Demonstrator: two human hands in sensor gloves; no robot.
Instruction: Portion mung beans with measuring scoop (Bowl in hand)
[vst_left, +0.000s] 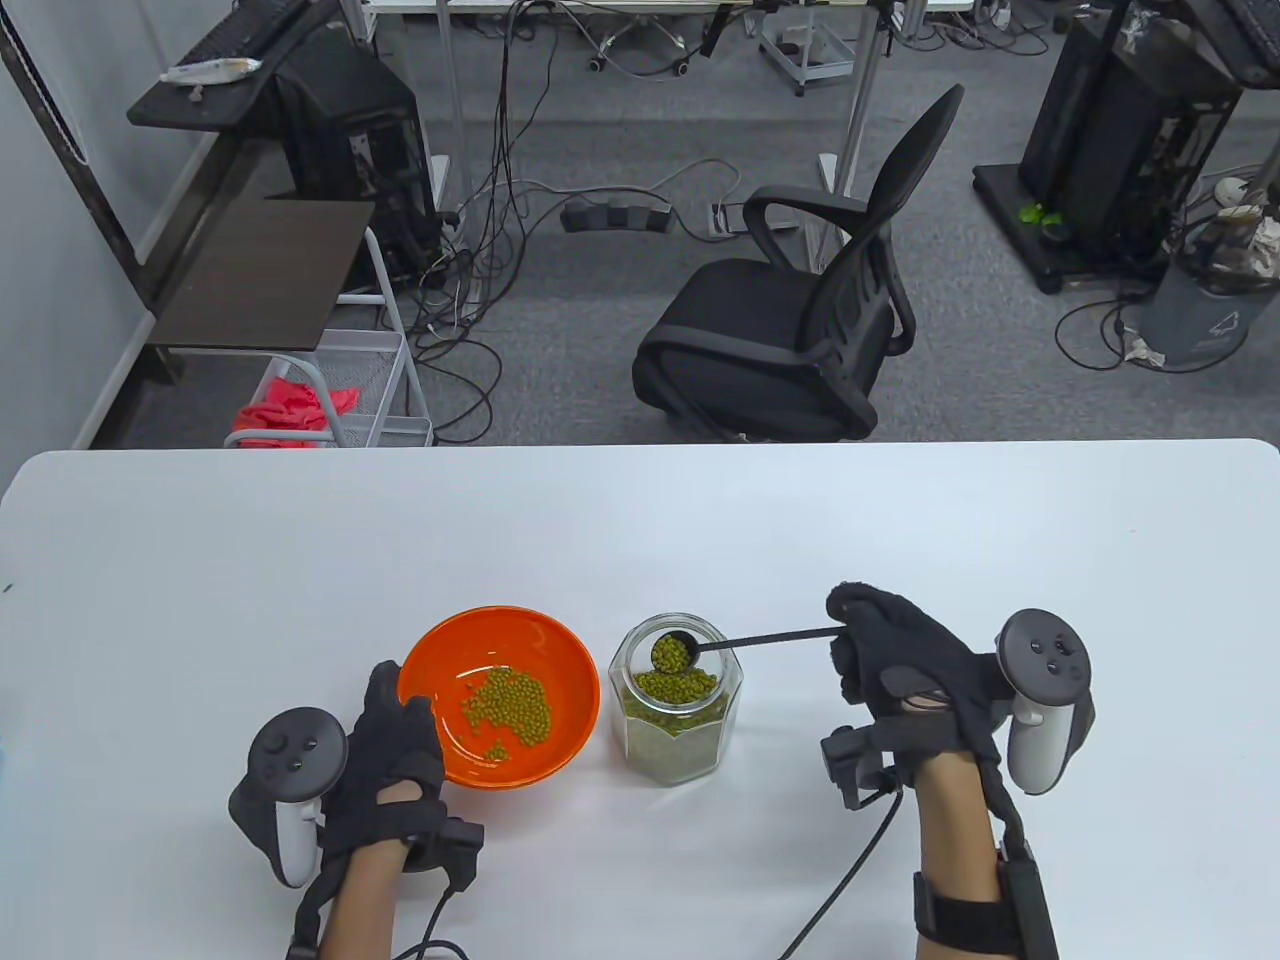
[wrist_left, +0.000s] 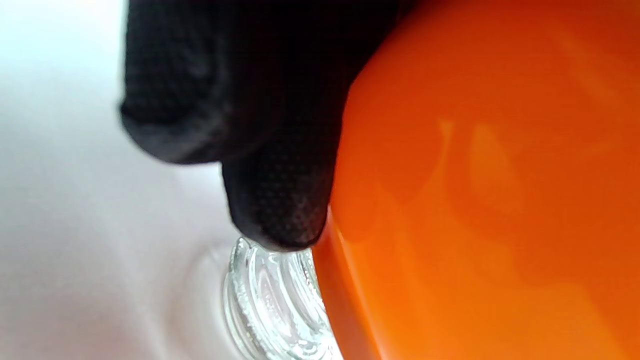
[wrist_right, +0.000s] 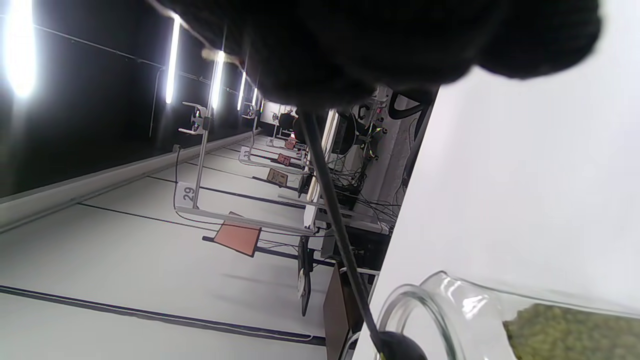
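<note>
The right hand (vst_left: 905, 665) pinched the far end of a thin black measuring scoop (vst_left: 745, 640), its fingers closed around the handle, the loaded cup hanging just over the mouth of a glass jar (vst_left: 676, 712) well out from the fingertips. The left hand (vst_left: 385, 760) gripped the near rim of an orange bowl (vst_left: 455, 655), with 1 gloved finger (wrist_left: 280, 210) pressed against the bowl's outer wall in the left wrist view (how the other fingers lay could not be told). Beyond that finger, a small heap of mung beans (vst_left: 508, 708) sat in the bowl's bottom; the jar stood just beside the bowl's far side from the left hand, about half full of beans. Whether the bowl rested on the white table (vst_left: 640, 520) or was held slightly off it could not be told.

The step in hand appeared to be lifting a filled scoop from the jar. The next move likely called for carrying it level across to the bowl and tipping it there without shedding beans.
</note>
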